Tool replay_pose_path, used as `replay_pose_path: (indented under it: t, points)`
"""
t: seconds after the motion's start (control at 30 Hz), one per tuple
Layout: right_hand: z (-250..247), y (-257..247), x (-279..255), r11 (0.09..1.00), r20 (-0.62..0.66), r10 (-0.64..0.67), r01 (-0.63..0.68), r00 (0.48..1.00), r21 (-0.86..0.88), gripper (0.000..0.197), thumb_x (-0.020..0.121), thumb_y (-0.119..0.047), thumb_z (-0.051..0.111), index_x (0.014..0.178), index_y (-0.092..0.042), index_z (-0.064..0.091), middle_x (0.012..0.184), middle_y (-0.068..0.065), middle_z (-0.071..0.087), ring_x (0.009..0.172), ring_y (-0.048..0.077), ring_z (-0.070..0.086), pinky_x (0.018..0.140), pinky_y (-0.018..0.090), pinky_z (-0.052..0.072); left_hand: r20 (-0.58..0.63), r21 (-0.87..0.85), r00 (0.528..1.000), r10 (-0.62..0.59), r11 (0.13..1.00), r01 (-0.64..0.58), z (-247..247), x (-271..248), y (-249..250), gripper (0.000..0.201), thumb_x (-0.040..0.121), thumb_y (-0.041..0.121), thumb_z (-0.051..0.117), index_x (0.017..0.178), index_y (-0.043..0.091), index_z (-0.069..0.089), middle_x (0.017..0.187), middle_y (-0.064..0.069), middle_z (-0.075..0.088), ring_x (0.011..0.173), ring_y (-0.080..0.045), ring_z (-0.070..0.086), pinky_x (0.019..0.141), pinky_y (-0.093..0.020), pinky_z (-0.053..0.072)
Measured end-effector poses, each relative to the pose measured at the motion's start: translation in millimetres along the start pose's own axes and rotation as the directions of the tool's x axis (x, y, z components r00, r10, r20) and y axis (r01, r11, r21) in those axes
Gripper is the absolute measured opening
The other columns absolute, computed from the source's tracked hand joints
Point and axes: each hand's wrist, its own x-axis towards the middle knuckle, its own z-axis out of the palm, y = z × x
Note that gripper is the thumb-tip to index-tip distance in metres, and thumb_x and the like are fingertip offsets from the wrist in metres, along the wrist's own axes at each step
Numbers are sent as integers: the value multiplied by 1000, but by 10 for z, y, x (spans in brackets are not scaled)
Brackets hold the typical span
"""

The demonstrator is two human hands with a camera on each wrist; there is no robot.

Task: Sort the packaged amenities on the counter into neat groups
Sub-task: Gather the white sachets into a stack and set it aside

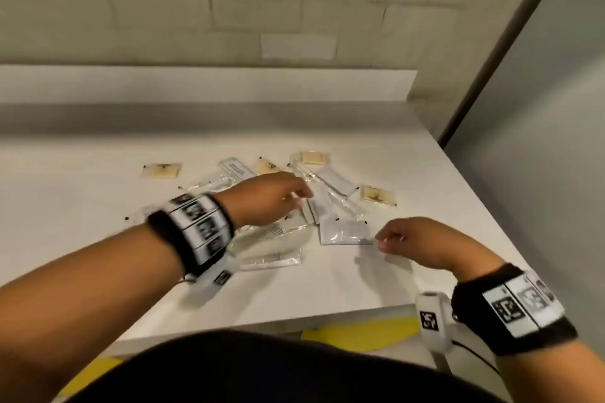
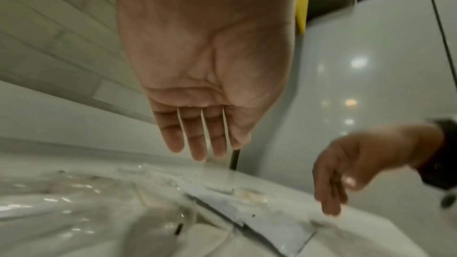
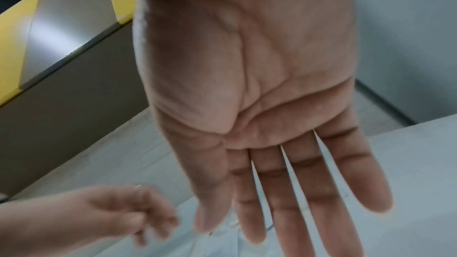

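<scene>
Packaged amenities lie scattered in a loose pile on the white counter (image 1: 327,288). Beige soap packets (image 1: 162,170) (image 1: 315,158) (image 1: 377,196) sit around its edges. White sachets (image 1: 343,231) (image 1: 339,181) and clear comb packets (image 1: 271,260) overlap in the middle. My left hand (image 1: 294,196) hovers over the pile's centre, its fingers (image 2: 197,151) straight and holding nothing. My right hand (image 1: 389,239) is just right of the nearest white sachet; its fingers (image 3: 296,212) are straight, the palm empty. In the left wrist view the white sachet (image 2: 272,228) lies below the hand.
A raised ledge (image 1: 196,82) runs along the back of the counter under a tiled wall. A grey panel (image 1: 540,141) borders the counter's right side. The front edge (image 1: 294,321) is near my body, with yellow floor markings (image 1: 360,334) below. Bare counter lies to the left (image 1: 65,193).
</scene>
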Motion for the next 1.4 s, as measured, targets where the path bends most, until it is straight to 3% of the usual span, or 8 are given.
replay_pose_path:
  t: [0.23, 0.47, 0.6, 0.67, 0.8, 0.93, 1.1, 1.4]
  points:
    - [3, -200, 594, 912, 67, -195, 206, 979, -356, 39, 84, -47, 61, 112, -19, 63, 114, 1, 58, 104, 23, 57, 86, 37, 49, 301, 546, 953, 29, 814, -197, 382, 839, 171, 57, 91, 24, 59, 144, 30, 40, 151, 3, 37, 140, -29, 28, 110, -44, 31]
    - [32, -223, 877, 875, 143, -220, 260, 965, -408, 62, 82, -37, 71, 133, -16, 43, 122, 6, 56, 107, 26, 58, 77, 32, 44, 275, 627, 952, -133, 776, -73, 376, 985, 226, 51, 77, 37, 73, 123, 26, 56, 120, -3, 53, 117, -27, 40, 92, -37, 31]
    - [-80, -134, 949, 871, 226, -231, 305, 946, -386, 19, 80, -18, 69, 92, -19, 55, 98, 4, 58, 85, 22, 55, 56, 26, 38, 88, 541, 987, -136, 838, 67, 346, 923, 167, 31, 77, 41, 70, 102, 23, 65, 105, 0, 56, 106, -22, 44, 84, -34, 29]
    - [-229, -47, 1036, 927, 164, -256, 290, 953, -237, 22, 77, -14, 70, 78, -24, 50, 87, -2, 57, 76, 20, 56, 48, 22, 36, -120, 398, 979, -162, 896, 197, 176, 821, 115, 24, 82, 41, 66, 93, 21, 63, 94, 3, 60, 98, -20, 52, 76, -31, 30]
    - [-667, -29, 1386, 978, -78, -198, 191, 977, -81, 38, 77, -22, 77, 110, -20, 58, 98, 1, 57, 78, 19, 54, 53, 23, 36, -372, -46, 823, -429, 894, 445, -337, 467, -135, 37, 87, 37, 64, 117, 17, 56, 101, -2, 60, 88, -22, 57, 72, -27, 39]
    - [-624, -83, 1782, 982, -36, -82, 74, 996, -172, 56, 75, -29, 80, 122, -9, 58, 110, 10, 66, 93, 26, 62, 82, 30, 49, -502, -169, 656, -563, 808, 564, -634, 97, -445, 36, 88, 35, 62, 115, 13, 55, 99, -6, 59, 88, -27, 57, 69, -27, 38]
    - [-386, -249, 1966, 967, -48, -35, 22, 998, -253, 50, 71, -40, 81, 100, -4, 62, 88, 8, 64, 79, 25, 60, 71, 27, 47, -499, -287, 540, -677, 717, 635, -644, -276, -771, 39, 92, 36, 57, 119, 10, 49, 103, -10, 57, 86, -27, 55, 69, -28, 40]
    - [-421, -523, 2019, 955, -48, -77, 60, 996, -289, 55, 80, -17, 70, 128, -4, 47, 113, 15, 61, 92, 28, 56, 73, 28, 41, -430, -451, 334, -839, 520, 725, -808, -758, -1382, 53, 83, 48, 66, 118, 11, 51, 108, -9, 60, 94, -26, 58, 77, -35, 50]
